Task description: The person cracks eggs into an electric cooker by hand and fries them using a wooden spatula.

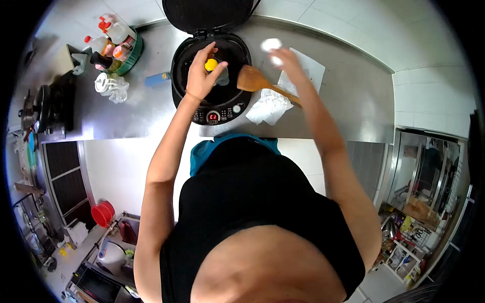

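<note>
On the counter [353, 91] stood the open pan [183, 63], a spatula [251, 79] across its right rim. The left hand [200, 81] was spread wide above the pan; the right hand [289, 64] gripped blurred white shell [272, 45]. The yolk [211, 64] showed between left thumb and fingers, contact unclear. Careful work meant fingers clear of the hot rim, shell bits kept out.

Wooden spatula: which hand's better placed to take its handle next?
Right, I'd say. The wooden spatula's handle runs toward the right arm; the left hand is over the black cooker, near the blade end. Catch: the right hand seems to hold something white, blurred, so set that down first.
</note>
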`<state>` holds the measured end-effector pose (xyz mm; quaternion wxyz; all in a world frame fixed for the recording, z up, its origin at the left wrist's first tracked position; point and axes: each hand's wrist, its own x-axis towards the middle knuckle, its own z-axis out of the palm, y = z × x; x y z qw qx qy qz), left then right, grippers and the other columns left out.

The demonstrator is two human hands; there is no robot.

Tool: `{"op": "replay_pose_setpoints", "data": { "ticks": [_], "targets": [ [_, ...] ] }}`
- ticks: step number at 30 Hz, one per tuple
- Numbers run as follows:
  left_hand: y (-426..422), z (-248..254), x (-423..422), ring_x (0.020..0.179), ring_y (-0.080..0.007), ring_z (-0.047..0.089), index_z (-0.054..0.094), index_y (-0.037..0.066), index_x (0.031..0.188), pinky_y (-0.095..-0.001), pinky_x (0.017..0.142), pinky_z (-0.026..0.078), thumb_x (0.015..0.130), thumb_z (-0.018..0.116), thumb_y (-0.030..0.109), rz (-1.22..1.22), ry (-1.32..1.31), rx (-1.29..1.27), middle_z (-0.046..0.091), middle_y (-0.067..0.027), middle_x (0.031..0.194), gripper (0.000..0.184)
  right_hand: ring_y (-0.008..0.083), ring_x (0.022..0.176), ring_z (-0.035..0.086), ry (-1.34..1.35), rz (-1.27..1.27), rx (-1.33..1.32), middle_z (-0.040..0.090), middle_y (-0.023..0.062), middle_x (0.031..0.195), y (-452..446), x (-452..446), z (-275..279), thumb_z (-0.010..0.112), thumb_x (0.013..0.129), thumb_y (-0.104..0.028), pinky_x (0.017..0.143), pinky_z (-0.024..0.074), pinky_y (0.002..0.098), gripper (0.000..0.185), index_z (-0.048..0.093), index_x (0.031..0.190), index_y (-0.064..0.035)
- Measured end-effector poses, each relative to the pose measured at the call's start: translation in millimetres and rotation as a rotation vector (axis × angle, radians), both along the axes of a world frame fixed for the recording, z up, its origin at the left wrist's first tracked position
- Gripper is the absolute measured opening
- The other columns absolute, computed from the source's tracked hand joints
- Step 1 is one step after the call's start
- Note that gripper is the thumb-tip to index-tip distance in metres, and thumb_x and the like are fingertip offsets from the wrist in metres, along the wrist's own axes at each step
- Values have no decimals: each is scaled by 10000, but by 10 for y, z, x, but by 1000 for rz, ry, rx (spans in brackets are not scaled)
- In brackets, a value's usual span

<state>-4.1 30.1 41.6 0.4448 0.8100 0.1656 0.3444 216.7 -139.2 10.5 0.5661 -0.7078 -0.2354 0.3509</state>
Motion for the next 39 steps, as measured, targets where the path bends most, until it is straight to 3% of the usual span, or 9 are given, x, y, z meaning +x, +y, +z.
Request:
{"op": "replay_pose_setpoints", "data": {
  "ticks": [5, 8, 11, 19, 23, 25, 29, 33, 39],
  "targets": [
    [-223, -135, -349, 904, -117, 580, 572, 20, 1104, -235, 812, 445, 855, 576, 51, 59, 19, -340, 622, -62, 970, 251, 307, 889, 617, -512, 111, -809, 655, 174, 937, -862, 1199, -1007, 613, 719, -524, 792, 462, 354, 532, 664, 986, -67],
    [-509, -343, -520, 828, -83, 564, 584, 6, 1065, -214, 752, 448, 881, 548, 53, 50, 18, -466, 625, -45, 936, 194, 309, 868, 626, -521, 101, -867, 660, 170, 934, -1121, 1431, -1569, 620, 712, -540, 791, 463, 358, 545, 672, 969, -62],
    [-849, -315, -592, 814, -98, 572, 598, -1, 1027, -228, 726, 458, 876, 551, 51, -24, 205, -447, 621, -55, 900, 167, 166, 576, 546, -475, -63, -741, 560, 53, 624, -1206, 1408, -1778, 656, 723, -509, 536, 461, 321, 480, 658, 765, -31],
    [-1231, -415, -657, 863, -137, 575, 606, 2, 1020, -268, 782, 455, 865, 549, 56, -131, 286, -476, 615, -67, 952, 173, 166, 785, 572, -42, -238, -259, 592, 61, 921, -1186, 1119, -1287, 662, 764, -430, 621, 473, 280, 438, 605, 1015, -76],
    [-1289, -398, -774, 848, -148, 570, 614, 15, 1030, -273, 776, 452, 863, 553, 76, -143, 278, -524, 608, -70, 949, 188, 194, 1036, 514, -768, 429, 17, 496, 125, 1164, -864, 608, -936, 600, 815, -50, 754, 508, 296, 342, 535, 1150, -22],
    [-1309, -360, -852, 852, -150, 572, 614, 14, 1029, -271, 771, 452, 859, 553, 70, -156, 321, -546, 607, -70, 943, 189, 192, 979, 542, 385, 134, 64, 528, 105, 1105, -384, -167, -250, 644, 793, -78, 766, 506, 293, 418, 503, 1184, -38],
    [-1240, -303, -1053, 885, -139, 561, 609, 23, 1041, -284, 822, 447, 878, 553, 104, -167, 340, -543, 613, -57, 937, 190, 171, 893, 593, -152, 416, 91, 622, 75, 959, 162, -881, -567, 715, 750, -190, 753, 482, 295, 461, 538, 1151, -48],
    [-1127, -263, -1283, 885, -138, 559, 609, 15, 1037, -284, 839, 440, 874, 558, 104, -109, 296, -535, 616, -61, 950, 193, 332, 902, 599, -764, 521, -274, 627, 151, 998, 355, -1255, -310, 688, 726, -341, 772, 477, 407, 379, 589, 989, -86],
    [-926, -316, -1605, 881, -121, 557, 600, 3, 1044, -265, 836, 435, 873, 555, 73, -4, 218, -610, 624, -56, 957, 190, 308, 912, 586, -1040, 589, -303, 627, 145, 962, 499, -1375, -306, 691, 724, -331, 774, 478, 405, 378, 612, 992, -76]
  ]
}}
